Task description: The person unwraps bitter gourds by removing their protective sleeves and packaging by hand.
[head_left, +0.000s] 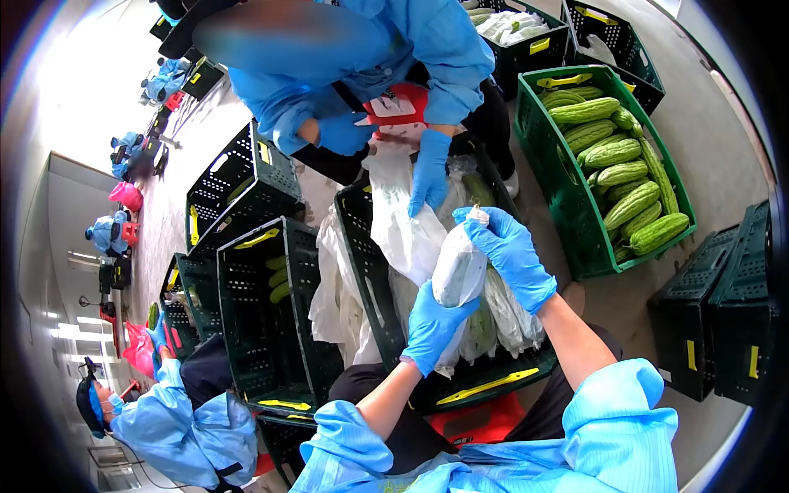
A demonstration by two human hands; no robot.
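Observation:
Both of my hands wear blue gloves and hold one bagged bitter melon (pixel 460 267), in whitish, half-clear plastic. My left hand (pixel 437 327) wraps round its lower end. At the twisted top of the bag, my right hand (pixel 511 256) is closed, pinching the plastic. Below my hands stands a dark green crate (pixel 370 283) with several more bagged melons (pixel 509 312) lying in it. Loose white plastic bags (pixel 333 287) hang over the crate's left wall. Across from me, a co-worker's gloved hand (pixel 430 172) holds a white plastic bag (pixel 403 218).
At right, a green crate (pixel 606 261) is heaped with bitter melons (pixel 622 173). Dark crates (pixel 690 304) stand farther right. On the left, another crate (pixel 271 329) holds a few melons. A co-worker (pixel 181 431) sits lower left. A red stool (pixel 481 419) shows beneath me.

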